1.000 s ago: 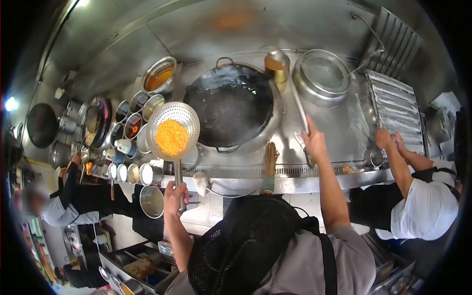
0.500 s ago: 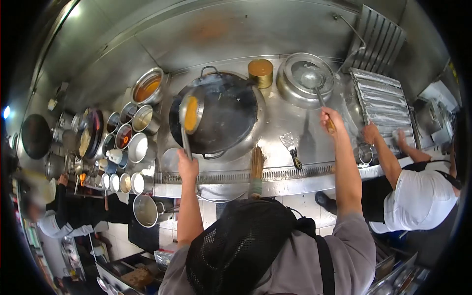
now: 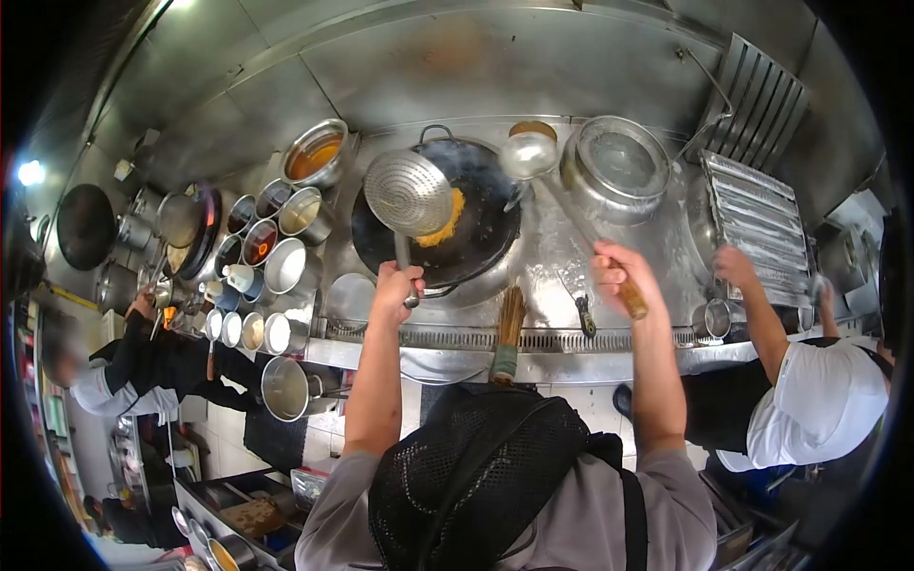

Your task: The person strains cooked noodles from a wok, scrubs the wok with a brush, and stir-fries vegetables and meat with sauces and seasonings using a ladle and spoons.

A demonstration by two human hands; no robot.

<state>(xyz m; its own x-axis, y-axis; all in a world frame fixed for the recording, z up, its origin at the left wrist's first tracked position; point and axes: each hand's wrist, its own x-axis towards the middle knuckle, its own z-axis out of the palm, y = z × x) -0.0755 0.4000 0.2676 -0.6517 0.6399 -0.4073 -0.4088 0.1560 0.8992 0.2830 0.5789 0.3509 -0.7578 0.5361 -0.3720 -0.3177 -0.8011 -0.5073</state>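
My left hand is closed round the handle of a perforated strainer, which is tipped over the black wok with its holed side showing. Orange-yellow food lies in the wok, partly hidden by the strainer. A wooden-handled ladle is gripped in my right hand; its bowl hangs at the wok's right side, in front of a gold-coloured can. Thin smoke rises from the wok.
A lidded metal pot stands right of the wok. Nearer me are a bamboo brush and a black-handled scraper. Seasoning containers crowd the left. One co-worker works at the right, another at the far left.
The strainer has been turned over, and the orange-yellow food it carried is now in the wok. The ladle has moved left from the pot towards the wok. The camera view has shifted slightly.
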